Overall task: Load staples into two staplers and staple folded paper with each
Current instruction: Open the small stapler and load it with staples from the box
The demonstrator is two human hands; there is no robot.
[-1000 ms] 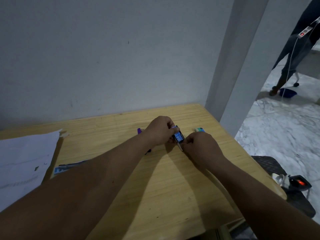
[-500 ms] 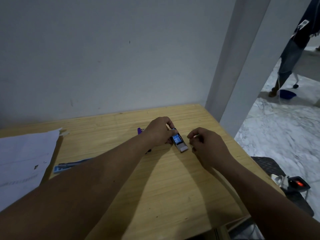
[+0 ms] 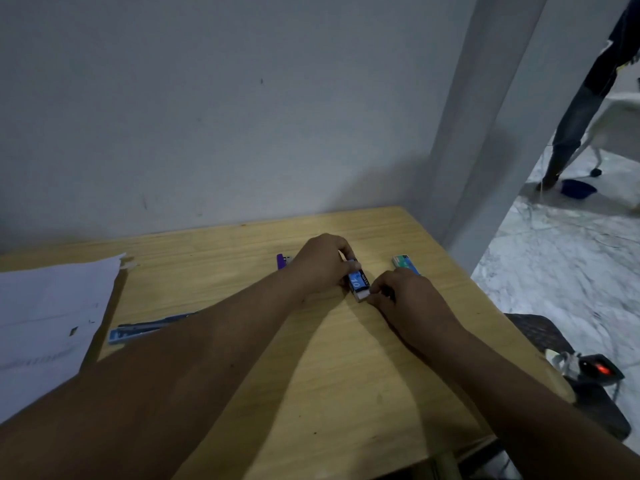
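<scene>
Here both hands, left hand (image 3: pixel 320 263) and right hand (image 3: pixel 403 294), grip the staple box (image 3: pixel 358 284) mid-table (image 3: pixel 346 375).

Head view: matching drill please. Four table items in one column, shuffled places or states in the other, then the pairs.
Items:
1. blue box
2. green box
3. paper
4. purple stapler

Places or states:
A. mostly hidden behind the left hand
B. at the table's left edge
C. held between both hands, inner tray partly slid out
D. lying free, just beyond the right hand

Pairs: 1-C, 2-D, 3-B, 4-A
</scene>
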